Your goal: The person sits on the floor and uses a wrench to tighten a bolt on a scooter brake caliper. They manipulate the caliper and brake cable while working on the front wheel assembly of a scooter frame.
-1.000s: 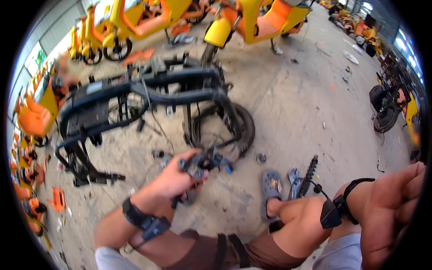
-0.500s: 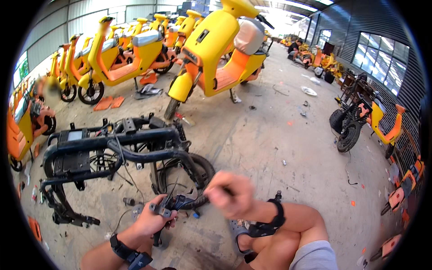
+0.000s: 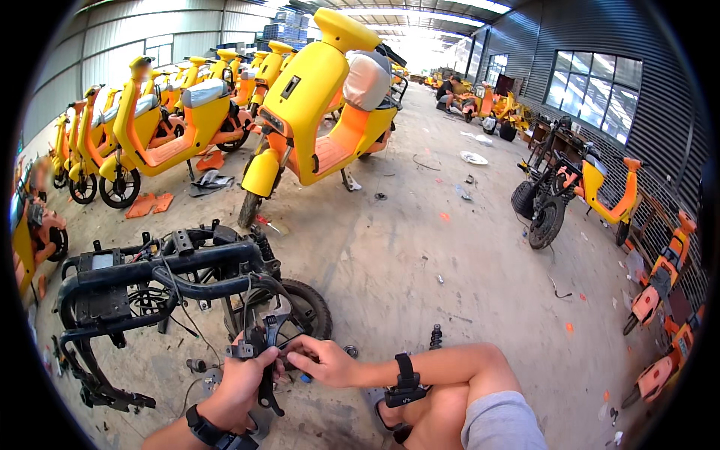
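My left hand (image 3: 244, 382) is closed around a black metal bracket (image 3: 241, 350) that has holes in it. A long dark arm (image 3: 268, 394) with a hooked lower end hangs below the fingers. Above them rises a grey tool head (image 3: 277, 311), which looks like an adjustable wrench. My right hand (image 3: 324, 361) reaches in from the right, its thumb and fingertips pinched together against the bracket beside the left fingers. Whatever lies in that pinch is hidden. Just beyond both hands stands a bare black scooter frame (image 3: 150, 270) with its wheel (image 3: 319, 307) behind the tool.
A yellow and orange scooter (image 3: 307, 97) stands ahead, with rows of similar scooters to the left. Beside my right forearm lies a shock absorber (image 3: 436, 336). A partly stripped scooter (image 3: 551, 195) is at right. Far back, a person (image 3: 448, 94) crouches. Scraps dot the concrete floor (image 3: 390, 255).
My right hand has come left from a blurred position apart, and now touches the part at my left hand. The tool head shows more clearly. The whole view has shifted slightly.
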Demonstrator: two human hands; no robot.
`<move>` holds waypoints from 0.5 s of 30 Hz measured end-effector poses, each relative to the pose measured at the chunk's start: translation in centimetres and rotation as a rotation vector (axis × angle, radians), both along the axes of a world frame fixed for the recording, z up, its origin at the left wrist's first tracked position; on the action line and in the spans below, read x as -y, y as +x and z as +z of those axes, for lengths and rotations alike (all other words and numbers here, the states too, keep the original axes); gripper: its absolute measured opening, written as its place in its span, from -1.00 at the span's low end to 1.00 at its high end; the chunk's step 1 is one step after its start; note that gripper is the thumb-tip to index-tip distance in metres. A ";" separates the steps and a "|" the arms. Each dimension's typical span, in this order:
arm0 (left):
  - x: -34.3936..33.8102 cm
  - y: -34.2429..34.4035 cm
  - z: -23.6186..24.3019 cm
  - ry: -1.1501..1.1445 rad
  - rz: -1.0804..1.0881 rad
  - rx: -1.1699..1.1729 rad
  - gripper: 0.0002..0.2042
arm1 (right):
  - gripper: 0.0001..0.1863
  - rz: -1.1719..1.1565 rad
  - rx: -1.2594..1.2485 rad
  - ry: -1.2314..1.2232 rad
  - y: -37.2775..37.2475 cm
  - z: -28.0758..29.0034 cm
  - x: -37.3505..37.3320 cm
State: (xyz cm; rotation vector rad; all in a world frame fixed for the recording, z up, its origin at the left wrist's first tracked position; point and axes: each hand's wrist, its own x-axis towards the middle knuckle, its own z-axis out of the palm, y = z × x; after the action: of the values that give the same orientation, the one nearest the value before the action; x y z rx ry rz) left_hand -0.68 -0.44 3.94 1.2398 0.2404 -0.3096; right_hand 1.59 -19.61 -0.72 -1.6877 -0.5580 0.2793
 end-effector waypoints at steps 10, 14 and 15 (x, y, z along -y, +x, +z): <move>1.2 -0.1 -0.2 -0.017 -0.056 -0.018 -0.84 | -0.61 0.025 -0.384 0.321 1.9 -0.4 -1.9; 0.7 -0.1 0.0 -0.064 -0.056 -0.130 -0.80 | -0.61 -0.020 -0.544 0.243 1.6 -0.3 -2.6; 0.6 0.1 -0.4 -0.067 -0.066 -0.147 -0.77 | -0.61 -0.032 -0.545 0.233 1.7 -0.5 -2.6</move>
State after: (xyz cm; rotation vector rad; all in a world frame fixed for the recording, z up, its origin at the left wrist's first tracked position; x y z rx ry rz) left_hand -0.61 -1.08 3.55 1.1611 0.3135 -0.4634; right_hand 3.26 -17.05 -1.20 -1.3179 -0.1484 0.6038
